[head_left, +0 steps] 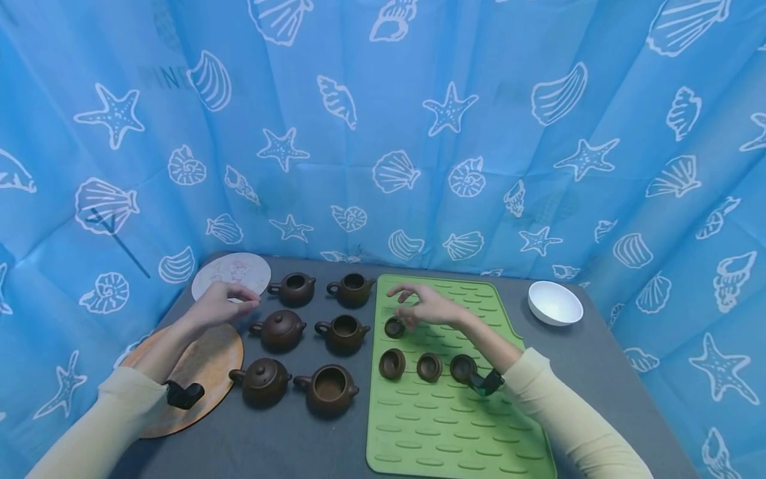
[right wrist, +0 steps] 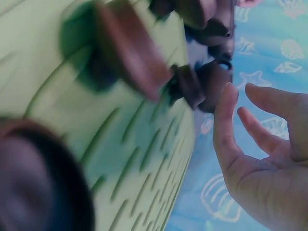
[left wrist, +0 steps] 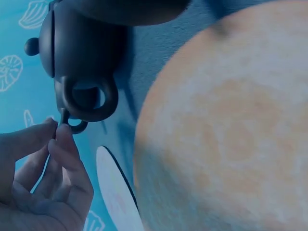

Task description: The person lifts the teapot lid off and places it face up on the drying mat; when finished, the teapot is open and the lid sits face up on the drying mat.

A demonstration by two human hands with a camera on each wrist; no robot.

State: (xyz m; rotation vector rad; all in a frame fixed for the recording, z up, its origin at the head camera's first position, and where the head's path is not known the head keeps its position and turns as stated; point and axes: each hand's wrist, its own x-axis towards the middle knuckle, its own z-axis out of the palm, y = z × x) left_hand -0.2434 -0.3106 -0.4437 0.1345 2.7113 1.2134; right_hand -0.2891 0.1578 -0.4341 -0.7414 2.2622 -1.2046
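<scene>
My right hand (head_left: 427,307) hovers with fingers loosely spread, holding nothing, above a small round clay lid (head_left: 394,326) on the ribbed green mat (head_left: 455,426) at frame centre; my left hand (head_left: 218,306), fingers relaxed and empty, hangs left of the matte brown teapots (head_left: 279,329)

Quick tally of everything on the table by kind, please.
Teapots: 6
Loose lids on the green mat: 4
Green mat: 1
White bowl: 1
Round wooden board: 1
Pale round plate: 1
Total: 14
</scene>
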